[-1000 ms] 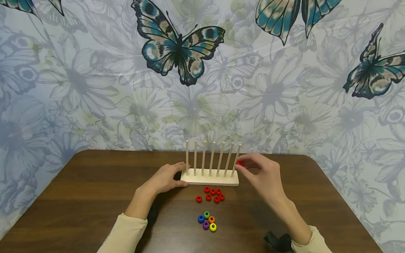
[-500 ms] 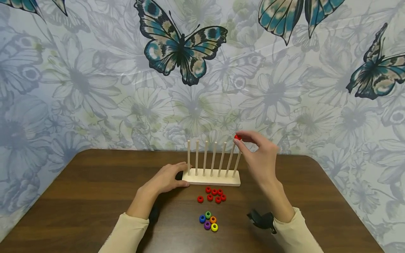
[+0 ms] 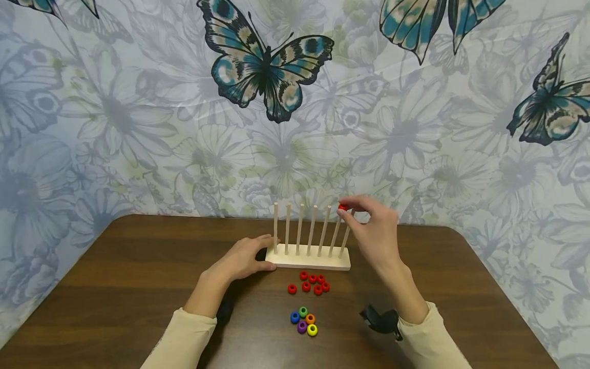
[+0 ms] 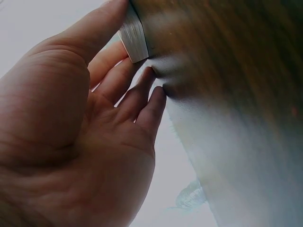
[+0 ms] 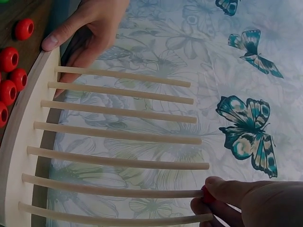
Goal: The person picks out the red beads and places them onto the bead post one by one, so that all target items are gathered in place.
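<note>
Presently, right hand: the right hand (image 3: 373,225) is pinching a red bead (image 3: 342,207) between thumb and fingertips, the fingers bending and nearly closing.
Pinched bead: it is sitting at the tip of the sixth peg (image 3: 335,236) from the left; whether it is threading over the tip, I cannot tell.
Left hand: the left hand (image 3: 244,259) is gripping the left end of the wooden peg rack (image 3: 308,262), thumb pressing the front edge, fingers reaching behind.
Peg rack: seven bare pale dowels are rising from its base.
Red group: seven red pony beads (image 3: 318,290) are lying just in front of the rack.
Mixed group: green, blue, orange, purple and yellow beads (image 3: 312,330) are clustering nearer the person.
Surroundings: a brown wood-grain table (image 3: 115,287) is supporting everything; a butterfly-and-flower backdrop (image 3: 266,72) is hanging behind.
</note>
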`<state>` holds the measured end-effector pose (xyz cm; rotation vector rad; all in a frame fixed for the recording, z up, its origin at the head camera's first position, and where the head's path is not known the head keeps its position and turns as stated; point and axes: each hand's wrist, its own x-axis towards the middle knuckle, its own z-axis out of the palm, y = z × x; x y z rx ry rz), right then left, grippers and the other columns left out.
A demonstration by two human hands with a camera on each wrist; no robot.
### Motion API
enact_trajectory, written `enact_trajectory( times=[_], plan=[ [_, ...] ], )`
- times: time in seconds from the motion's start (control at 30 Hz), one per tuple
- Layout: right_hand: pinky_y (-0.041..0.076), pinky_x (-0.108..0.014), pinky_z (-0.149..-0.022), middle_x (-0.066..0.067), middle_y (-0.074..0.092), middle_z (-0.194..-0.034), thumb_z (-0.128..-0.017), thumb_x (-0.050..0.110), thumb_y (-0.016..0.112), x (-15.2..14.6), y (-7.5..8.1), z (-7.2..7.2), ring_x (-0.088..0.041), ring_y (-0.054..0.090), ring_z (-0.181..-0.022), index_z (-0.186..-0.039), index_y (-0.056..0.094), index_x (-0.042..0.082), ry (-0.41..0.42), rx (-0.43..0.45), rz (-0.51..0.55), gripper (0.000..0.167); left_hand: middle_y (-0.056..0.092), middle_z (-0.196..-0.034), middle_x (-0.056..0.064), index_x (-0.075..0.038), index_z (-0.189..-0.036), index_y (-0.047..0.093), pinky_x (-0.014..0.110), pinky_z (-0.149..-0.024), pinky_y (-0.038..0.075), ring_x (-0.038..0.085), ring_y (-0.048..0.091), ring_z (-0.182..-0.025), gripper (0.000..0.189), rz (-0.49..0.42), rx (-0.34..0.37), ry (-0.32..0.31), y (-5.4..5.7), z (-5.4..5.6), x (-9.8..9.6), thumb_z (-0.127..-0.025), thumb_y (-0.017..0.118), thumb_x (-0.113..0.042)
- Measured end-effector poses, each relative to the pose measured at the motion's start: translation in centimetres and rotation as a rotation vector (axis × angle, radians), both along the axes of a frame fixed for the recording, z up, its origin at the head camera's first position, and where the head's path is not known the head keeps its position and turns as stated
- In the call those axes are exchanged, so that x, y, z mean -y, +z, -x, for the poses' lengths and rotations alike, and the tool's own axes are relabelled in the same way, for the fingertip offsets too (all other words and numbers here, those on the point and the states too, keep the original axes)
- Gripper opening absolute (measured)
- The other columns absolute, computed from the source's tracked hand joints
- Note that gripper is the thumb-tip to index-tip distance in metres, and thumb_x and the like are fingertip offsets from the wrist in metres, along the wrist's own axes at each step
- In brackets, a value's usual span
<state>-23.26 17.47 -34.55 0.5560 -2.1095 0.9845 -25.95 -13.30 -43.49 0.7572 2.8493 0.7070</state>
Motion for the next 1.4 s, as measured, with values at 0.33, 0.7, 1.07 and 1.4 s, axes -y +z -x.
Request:
enact_trajectory(
  times=[0.33,0.7,1.07,1.4],
  plan=[
    [0.06,-0.022,-0.08,-0.005,0.081,-0.108,-0.091,0.021,0.085,-2.0,0.1,-1.1,-0.023,0.075,-0.106,-0.118,0.08,0.014,-0.075,0.125,-0.016,0.028,0.05,-0.16,0.02,-0.014,-0.151,0.059,0.062,-0.115,0.043,0.049,0.052,-0.14,0.064,-0.013,-0.006,-0.002,-0.1,0.1,0.1,-0.094,0.081,-0.031],
    [0.05,-0.022,-0.095,-0.005,0.082,-0.104,-0.093,0.016,0.083,-7.0,-2.3,-2.8,-0.027,0.076,-0.104,-0.115,0.08,0.012,-0.16,0.116,-0.071,0.022,0.05,-0.16,0.019,-0.014,-0.151,0.06,0.063,-0.114,0.043,0.05,0.052,-0.139,0.063,-0.01,-0.013,-0.001,0.0,0.1,0.0,-0.094,0.081,-0.031],
    [0.055,-0.016,-0.085,0.005,0.08,-0.099,-0.093,0.017,0.083,-8.1,-4.9,-3.3,-0.016,0.076,-0.09,-0.113,0.079,0.013,-0.096,0.236,-0.058,0.021,0.054,-0.157,0.018,-0.013,-0.149,0.062,0.06,-0.112,0.046,0.046,0.057,-0.136,0.063,-0.008,-0.027,-0.007,-0.1,0.0,-0.1,-0.093,0.082,-0.033],
    [0.064,-0.037,-0.081,0.004,0.079,-0.097,-0.089,0.01,0.085,-4.0,-8.2,-3.9,-0.008,0.074,-0.085,-0.109,0.078,0.01,0.201,0.474,-0.097,0.021,0.052,-0.158,0.02,-0.012,-0.15,0.06,0.062,-0.112,0.046,0.048,0.056,-0.137,0.065,-0.017,-0.024,-0.005,-0.1,0.0,-0.2,-0.093,0.082,-0.033]
  ],
)
